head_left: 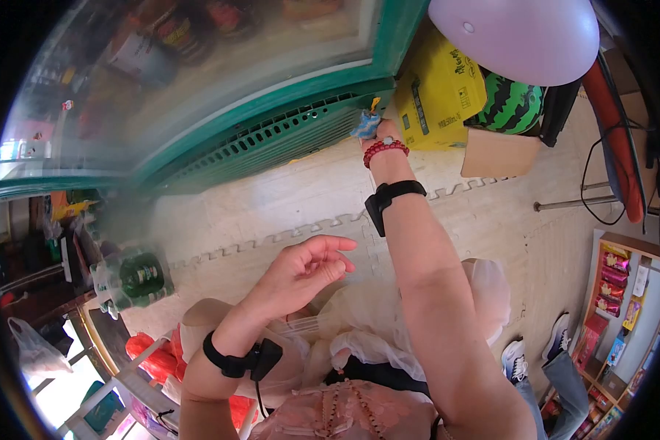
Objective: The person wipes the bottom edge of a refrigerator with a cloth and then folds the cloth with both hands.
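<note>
My right hand (383, 132) reaches far forward, to the lower right corner of a green-framed glass-door cooler (271, 136). Its fingers are closed on a crumpled blue-and-white cloth (365, 125), held against or close to the slotted green panel; a small yellow bit shows above it. The fingertips are partly hidden. A red bead bracelet (386, 149) and a black strap (396, 196) circle that arm. My left hand (312, 268) hovers over my lap, fingers loosely bent and apart, with nothing in it. A black strap with a small box (246, 357) sits on the left wrist.
A yellow carton (440, 95) and a green striped watermelon-patterned ball (510, 103) stand right of the cooler. Wrapped green bottles (139, 277) are at left. Snack shelves (612, 293) and a person's sneakers (517, 363) appear at right. Pale interlocking mats (286, 198) cover the floor.
</note>
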{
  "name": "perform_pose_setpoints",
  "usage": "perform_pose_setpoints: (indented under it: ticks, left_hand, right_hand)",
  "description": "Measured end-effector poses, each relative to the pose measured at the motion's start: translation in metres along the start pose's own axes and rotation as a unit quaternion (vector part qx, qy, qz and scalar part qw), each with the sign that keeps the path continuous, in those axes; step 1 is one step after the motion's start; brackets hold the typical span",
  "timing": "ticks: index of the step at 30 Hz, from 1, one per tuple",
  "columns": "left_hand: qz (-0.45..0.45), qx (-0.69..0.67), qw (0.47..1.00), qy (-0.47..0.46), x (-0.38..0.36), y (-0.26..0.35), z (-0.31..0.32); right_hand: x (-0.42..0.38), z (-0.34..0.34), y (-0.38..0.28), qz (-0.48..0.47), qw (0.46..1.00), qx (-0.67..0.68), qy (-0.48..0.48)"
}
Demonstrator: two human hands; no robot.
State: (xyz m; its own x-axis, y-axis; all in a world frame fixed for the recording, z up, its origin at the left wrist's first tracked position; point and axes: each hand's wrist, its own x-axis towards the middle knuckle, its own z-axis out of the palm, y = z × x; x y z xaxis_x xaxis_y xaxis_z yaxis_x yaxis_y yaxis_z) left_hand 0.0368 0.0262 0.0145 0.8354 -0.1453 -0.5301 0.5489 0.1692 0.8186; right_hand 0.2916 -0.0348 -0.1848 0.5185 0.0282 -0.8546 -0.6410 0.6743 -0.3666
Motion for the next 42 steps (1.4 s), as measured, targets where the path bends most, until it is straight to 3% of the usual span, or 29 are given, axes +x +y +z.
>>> perform_pose_setpoints:
  ticks: [3,7,10,12,13,15,16,19,20,21,23,25,28,32,35,38,40,42]
  left_hand:
    - [0.007,0.001,1.0,0.005,-0.001,0.0,-0.001]
    - [0.002,0.004,1.0,-0.005,0.002,0.005,-0.003]
    - [0.001,-0.003,1.0,-0.011,0.005,0.005,-0.002]
    - [0.0,0.012,1.0,-0.014,0.007,0.006,-0.001]
    - [-0.001,0.011,1.0,-0.017,0.009,0.006,-0.001]
    - [-0.005,0.013,1.0,-0.02,0.011,0.005,0.0]
    - [-0.005,0.014,1.0,-0.02,0.011,0.005,0.0]
    - [-0.006,0.015,1.0,-0.019,0.01,0.006,0.004]
    - [-0.009,0.011,1.0,-0.02,0.01,0.005,0.007]
    - [-0.011,0.007,1.0,-0.02,0.009,0.005,0.008]
    - [-0.008,0.013,1.0,-0.021,0.007,0.006,0.01]
    - [-0.008,0.014,1.0,-0.019,0.004,0.005,0.012]
    - [-0.003,0.024,1.0,-0.011,0.002,0.004,0.013]
    - [-0.005,0.025,1.0,0.007,-0.001,0.001,0.008]
    - [-0.007,0.015,1.0,0.007,-0.002,0.0,0.008]
    - [0.0,0.013,1.0,0.002,-0.002,0.0,0.007]
    - [0.006,0.023,1.0,0.0,-0.001,0.001,0.007]
    - [0.007,0.009,1.0,0.0,-0.001,0.0,0.008]
  right_hand:
    - [0.014,-0.004,0.004,0.002,0.995,0.092,-0.042]
    - [0.08,-0.02,0.002,0.01,0.986,0.106,-0.126]
    - [0.072,-0.024,0.004,0.011,0.991,0.063,-0.117]
    - [0.068,-0.026,0.009,-0.133,0.946,-0.187,-0.229]
    - [0.066,-0.027,0.007,-0.134,0.947,-0.186,-0.226]
    - [0.04,-0.016,-0.004,0.012,0.965,0.117,-0.234]
    - [0.007,-0.005,-0.002,-0.087,0.972,-0.143,-0.165]
    - [-0.028,-0.003,-0.012,-0.097,0.989,-0.055,-0.098]
    - [0.043,-0.032,-0.005,-0.234,0.905,-0.34,-0.1]
    - [0.034,-0.031,-0.007,-0.236,0.905,-0.338,-0.103]
    - [-0.007,-0.023,-0.009,-0.071,0.99,-0.093,-0.079]
    - [-0.02,-0.015,-0.008,-0.082,0.979,-0.171,-0.069]
    - [0.007,-0.008,-0.001,-0.02,0.999,-0.028,-0.037]
    - [0.021,-0.003,0.009,0.002,0.997,0.021,-0.068]
    - [0.035,-0.002,0.014,0.012,0.997,0.073,-0.018]
    - [-0.013,0.002,-0.002,-0.002,0.996,0.019,-0.082]
    - [-0.02,0.001,-0.006,-0.08,0.967,-0.229,-0.076]
    - [-0.022,-0.003,-0.008,-0.15,0.871,-0.463,-0.063]
